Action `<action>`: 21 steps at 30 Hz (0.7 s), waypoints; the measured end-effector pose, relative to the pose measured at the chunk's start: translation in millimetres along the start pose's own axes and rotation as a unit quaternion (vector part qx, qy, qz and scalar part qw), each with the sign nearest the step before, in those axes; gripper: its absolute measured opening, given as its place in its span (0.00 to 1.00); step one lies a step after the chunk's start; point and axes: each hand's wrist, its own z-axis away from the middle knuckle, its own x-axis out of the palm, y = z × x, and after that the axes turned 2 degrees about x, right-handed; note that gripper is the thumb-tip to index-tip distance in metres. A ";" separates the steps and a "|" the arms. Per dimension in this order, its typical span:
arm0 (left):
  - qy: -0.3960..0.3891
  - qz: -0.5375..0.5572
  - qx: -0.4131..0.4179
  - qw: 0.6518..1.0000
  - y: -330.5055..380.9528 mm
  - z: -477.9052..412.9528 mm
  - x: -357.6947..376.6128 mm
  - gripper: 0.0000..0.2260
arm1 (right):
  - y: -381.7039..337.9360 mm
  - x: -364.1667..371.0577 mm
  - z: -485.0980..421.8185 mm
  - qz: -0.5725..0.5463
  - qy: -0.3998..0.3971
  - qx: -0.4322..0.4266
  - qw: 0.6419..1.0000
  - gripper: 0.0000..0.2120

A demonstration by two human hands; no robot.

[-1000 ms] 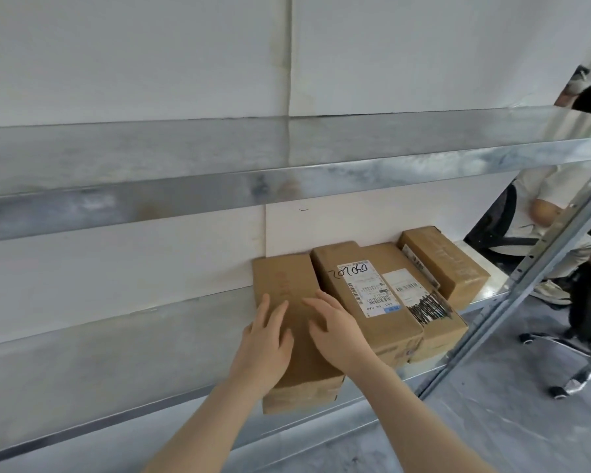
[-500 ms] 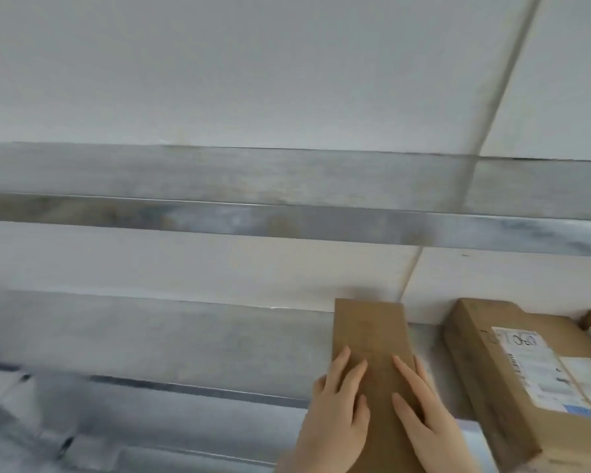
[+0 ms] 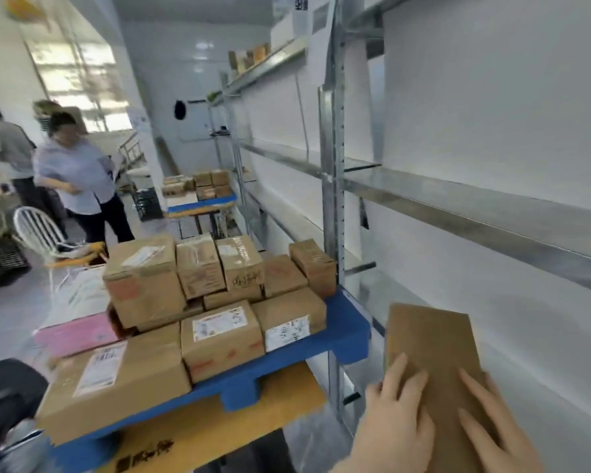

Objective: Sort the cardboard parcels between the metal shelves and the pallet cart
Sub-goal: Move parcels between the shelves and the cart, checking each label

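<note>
A flat plain brown parcel (image 3: pixel 430 339) is at the lower right, in front of the lower metal shelf. My left hand (image 3: pixel 396 414) grips its left edge with fingers spread over the top. On the parcel's right side my right hand (image 3: pixel 492 428) lies with fingers spread. Whether the parcel rests on the shelf is hidden. To the left stands the pallet cart: a blue pallet (image 3: pixel 342 336) on a yellow deck (image 3: pixel 219 428), stacked with several labelled cardboard parcels (image 3: pixel 219 336). The metal shelves (image 3: pixel 475 213) run along the white wall on the right.
A shelf upright (image 3: pixel 331 186) stands between the cart and my hands. Two people (image 3: pixel 79 179) stand at the far left near a white chair (image 3: pixel 38 230). A second loaded cart (image 3: pixel 202 203) is farther down the aisle. A pink sheet (image 3: pixel 75 332) lies left of the cart.
My view has swung left from the shelf wall to the aisle and pallet cart. Both hands stay on the flat parcel, which has left the row of parcels on the shelf.
</note>
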 end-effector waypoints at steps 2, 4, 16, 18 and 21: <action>0.031 0.005 -0.070 0.997 -40.6 -17.7 -40.8 0.22 | -27.2 46.8 -38.3 0.031 -0.071 -0.006 0.997 0.24; 0.060 0.012 -0.077 0.995 -73.2 -32.2 -73.6 0.21 | -50.0 90.8 -73.9 0.019 -0.106 -0.023 0.994 0.23; 0.118 0.036 -0.123 0.985 -199.4 -190.9 -215.7 0.22 | -136.7 237.2 -289.5 0.020 -0.211 -0.068 0.975 0.19; 0.127 0.042 -0.132 0.982 -220.0 -219.9 -229.0 0.21 | -140.3 257.8 -326.7 0.025 -0.224 -0.069 0.972 0.19; 0.137 0.028 -0.159 0.977 -252.4 -258.6 -240.0 0.21 | -137.7 293.3 -377.8 0.009 -0.268 -0.076 0.960 0.20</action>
